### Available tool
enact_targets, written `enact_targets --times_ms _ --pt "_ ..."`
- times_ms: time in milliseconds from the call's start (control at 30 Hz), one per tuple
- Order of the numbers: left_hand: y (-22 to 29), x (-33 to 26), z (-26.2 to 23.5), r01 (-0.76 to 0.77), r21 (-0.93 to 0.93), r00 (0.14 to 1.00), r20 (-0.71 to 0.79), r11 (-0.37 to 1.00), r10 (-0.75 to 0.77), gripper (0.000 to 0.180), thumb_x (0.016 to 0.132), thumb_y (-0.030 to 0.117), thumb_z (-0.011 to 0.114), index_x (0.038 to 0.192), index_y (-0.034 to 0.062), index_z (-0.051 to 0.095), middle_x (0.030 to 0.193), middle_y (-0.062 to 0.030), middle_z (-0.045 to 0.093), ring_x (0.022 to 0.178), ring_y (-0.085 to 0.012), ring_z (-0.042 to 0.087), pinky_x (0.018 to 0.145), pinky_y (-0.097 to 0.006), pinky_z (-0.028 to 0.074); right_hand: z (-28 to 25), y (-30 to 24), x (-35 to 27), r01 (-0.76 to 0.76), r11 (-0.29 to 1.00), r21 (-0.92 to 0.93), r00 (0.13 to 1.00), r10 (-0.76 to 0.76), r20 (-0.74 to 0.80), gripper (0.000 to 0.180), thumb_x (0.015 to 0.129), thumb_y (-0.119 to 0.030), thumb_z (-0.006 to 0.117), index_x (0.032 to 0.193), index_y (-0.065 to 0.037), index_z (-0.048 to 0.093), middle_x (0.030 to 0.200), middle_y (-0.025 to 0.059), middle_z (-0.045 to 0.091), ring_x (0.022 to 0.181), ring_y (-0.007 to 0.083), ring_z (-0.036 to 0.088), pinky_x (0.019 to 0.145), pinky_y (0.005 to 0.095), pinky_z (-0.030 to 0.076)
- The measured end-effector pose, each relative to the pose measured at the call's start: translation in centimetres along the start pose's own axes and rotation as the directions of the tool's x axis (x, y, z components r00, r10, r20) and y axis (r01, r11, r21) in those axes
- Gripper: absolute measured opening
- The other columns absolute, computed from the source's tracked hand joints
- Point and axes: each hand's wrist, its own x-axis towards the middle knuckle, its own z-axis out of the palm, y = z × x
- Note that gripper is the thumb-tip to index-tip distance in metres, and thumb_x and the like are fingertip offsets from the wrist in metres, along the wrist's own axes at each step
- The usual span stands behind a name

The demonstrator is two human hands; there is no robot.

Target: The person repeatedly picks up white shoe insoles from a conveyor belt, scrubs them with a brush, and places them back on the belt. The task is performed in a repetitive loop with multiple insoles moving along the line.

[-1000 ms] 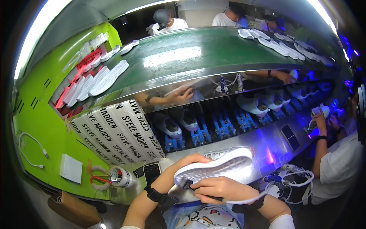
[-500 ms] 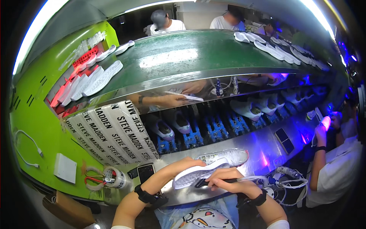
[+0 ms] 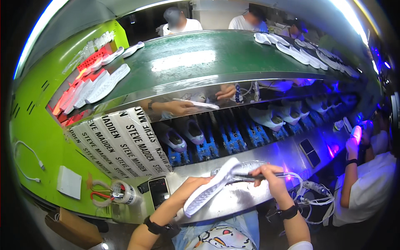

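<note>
My left hand (image 3: pixel 189 191) grips a white shoe sole (image 3: pixel 208 192) by its edge, tilted above the metal bench. In my right hand (image 3: pixel 270 177) is a slim dark-handled tool (image 3: pixel 246 177); its tip is hidden behind the raised end of the sole. I cannot make out the tool's exact kind. Behind the sole, a pale grey shoe or sole (image 3: pixel 260 166) lies on the bench, partly covered by my right hand and the tool. White cables (image 3: pixel 310 192) lie by my right forearm.
A green conveyor (image 3: pixel 233 54) bears white soles (image 3: pixel 109 85) at both ends. Below, shoes (image 3: pixel 266 118) sit on blue racks (image 3: pixel 235 141). A printed box (image 3: pixel 121 146), a phone (image 3: pixel 158 192), scissors (image 3: pixel 100 196) and a tape roll (image 3: pixel 126 192) stand left. A co-worker's hand (image 3: pixel 352 146) works at right.
My left hand has turned the sole more upright, its far end raised. My right hand has moved up and right, drawing the tool away from the sole's underside.
</note>
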Motion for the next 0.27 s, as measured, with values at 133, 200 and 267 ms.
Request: enact_targets --times_ms 133,200,267 --pt "-3.2 0.4 1.8 0.055 -0.652 0.977 0.191 0.756 0.094 0.062 0.092 0.038 0.038 0.134 -0.0070 0.045 0.117 -0.0222 0.063 0.098 -0.0325 0.066 0.082 -0.039 0.056 5.6 -0.6 0.4 0.388 0.823 -0.414 0.883 -0.461 -0.090 0.026 0.097 -0.012 0.050 0.094 0.003 0.071 0.087 0.0128 0.071 0.069 0.0173 0.067 0.062 0.0313 0.054" --pt "-3.3 1.1 2.7 -0.042 -0.731 0.947 0.188 0.681 0.261 0.065 0.092 0.042 0.037 0.135 -0.0058 0.045 0.125 -0.0223 0.059 0.108 -0.0325 0.062 0.086 -0.041 0.054 8.2 1.6 -0.9 0.590 0.588 -0.554 0.738 -0.671 0.074 0.022 0.095 -0.014 0.056 0.100 0.001 0.071 0.090 0.0111 0.072 0.078 0.0222 0.069 0.073 0.0337 0.056" --pt "-2.5 2.0 3.3 -0.094 -0.764 0.915 0.186 0.638 0.357 0.066 0.091 0.043 0.037 0.136 -0.0052 0.045 0.128 -0.0224 0.057 0.113 -0.0325 0.060 0.088 -0.043 0.054 9.0 1.5 -2.3 0.613 0.517 -0.598 0.725 -0.669 0.164 0.023 0.093 -0.016 0.060 0.104 0.001 0.070 0.093 0.0106 0.072 0.084 0.0257 0.071 0.080 0.0349 0.056"
